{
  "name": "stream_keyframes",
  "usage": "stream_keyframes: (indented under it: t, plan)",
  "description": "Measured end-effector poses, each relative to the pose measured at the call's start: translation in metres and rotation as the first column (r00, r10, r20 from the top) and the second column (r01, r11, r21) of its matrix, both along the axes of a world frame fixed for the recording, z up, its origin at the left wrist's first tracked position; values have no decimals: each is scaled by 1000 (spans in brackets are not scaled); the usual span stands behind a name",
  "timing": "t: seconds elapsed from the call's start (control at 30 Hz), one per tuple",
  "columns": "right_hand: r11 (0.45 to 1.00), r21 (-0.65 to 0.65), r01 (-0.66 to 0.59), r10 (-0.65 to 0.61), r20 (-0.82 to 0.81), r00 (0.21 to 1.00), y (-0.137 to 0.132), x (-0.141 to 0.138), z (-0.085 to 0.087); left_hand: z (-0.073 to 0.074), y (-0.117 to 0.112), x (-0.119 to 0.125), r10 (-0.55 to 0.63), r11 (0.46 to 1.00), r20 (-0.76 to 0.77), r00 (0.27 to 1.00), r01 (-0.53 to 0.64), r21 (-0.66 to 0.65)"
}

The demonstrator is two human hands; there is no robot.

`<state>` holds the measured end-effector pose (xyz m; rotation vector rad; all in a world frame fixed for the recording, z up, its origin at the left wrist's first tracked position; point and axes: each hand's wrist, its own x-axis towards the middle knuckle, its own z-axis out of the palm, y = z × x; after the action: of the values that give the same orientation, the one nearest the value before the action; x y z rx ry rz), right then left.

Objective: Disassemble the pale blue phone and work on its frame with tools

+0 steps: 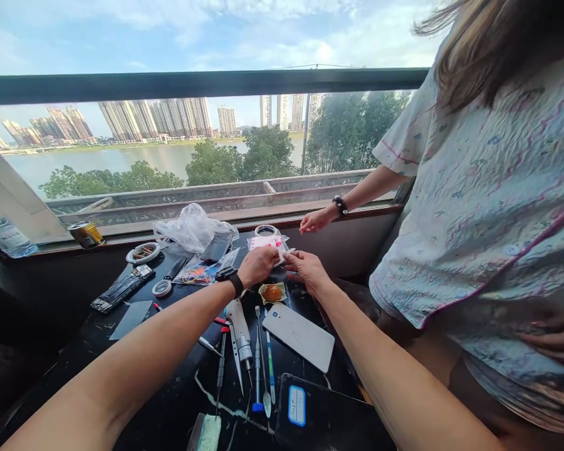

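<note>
My left hand point(258, 264), with a black watch on the wrist, is closed on a small clear packet with red print point(266, 243) at the far side of the black table point(169, 401). My right hand point(305, 268) pinches the same packet from the right edge. Just below the hands sits an orange round item on a wrapper point(272, 292). A white phone back cover point(304, 336) lies nearer to me, beside a row of screwdrivers and tweezers point(256, 357).
Another person in a patterned shirt stands at the right, a hand point(316, 220) resting on the window ledge. A dark phone with a blue sticker point(310, 410), a crumpled plastic bag point(192, 228), tape rolls point(143, 252), a can point(86, 234) and a tool strip point(122, 288) lie about.
</note>
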<state>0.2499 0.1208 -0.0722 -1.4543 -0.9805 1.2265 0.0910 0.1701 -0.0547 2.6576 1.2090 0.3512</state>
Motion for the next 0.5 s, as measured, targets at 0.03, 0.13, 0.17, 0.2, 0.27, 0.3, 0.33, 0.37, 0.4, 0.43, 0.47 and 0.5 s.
stream_keyframes:
  t: [0.03, 0.13, 0.17, 0.2, 0.27, 0.3, 0.33, 0.37, 0.4, 0.43, 0.47, 0.5]
  plan:
    - [1000, -6, -6, 6, -10, 1000, 0, -2, 0, 1, 3, 2, 0, 999, 17, 1000, 1, -34]
    - [999, -32, -11, 10, -33, 999, 1, -6, -1, 1, 11, 6, 1, 991, 58, 998, 7, -131]
    - [999, -40, -9, 7, -39, 999, 1, -7, -1, 0, 13, 7, 3, 987, 69, 998, 8, -159]
    - [999, -49, -7, 5, -43, 999, 2, -7, -1, -1, 14, 7, 6, 983, 79, 997, 8, -186]
    - [998, -66, -7, 4, -51, 999, 3, -7, -2, -3, 17, 8, 15, 972, 96, 995, 8, -233]
    - [997, -73, -9, 5, -53, 999, 3, -7, -2, -4, 17, 9, 20, 967, 105, 994, 7, -254]
    - [997, -79, -10, 6, -56, 998, 4, -7, -2, -4, 18, 9, 26, 963, 115, 993, 6, -271]
    - [996, -83, -12, 7, -59, 998, 4, -6, -3, -5, 18, 10, 34, 958, 125, 992, 3, -285]
    - [996, -85, -14, 9, -62, 998, 4, -6, -3, -6, 19, 10, 43, 955, 135, 990, -1, -296]
    - [996, -84, -19, 13, -66, 998, 4, -5, -3, -7, 19, 11, 52, 952, 146, 988, -5, -305]
    - [996, -83, -24, 18, -69, 997, 4, -4, -3, -8, 19, 12, 60, 949, 157, 986, -7, -314]
    - [996, -80, -28, 23, -72, 997, 4, -4, -4, -9, 19, 12, 67, 946, 168, 983, -9, -324]
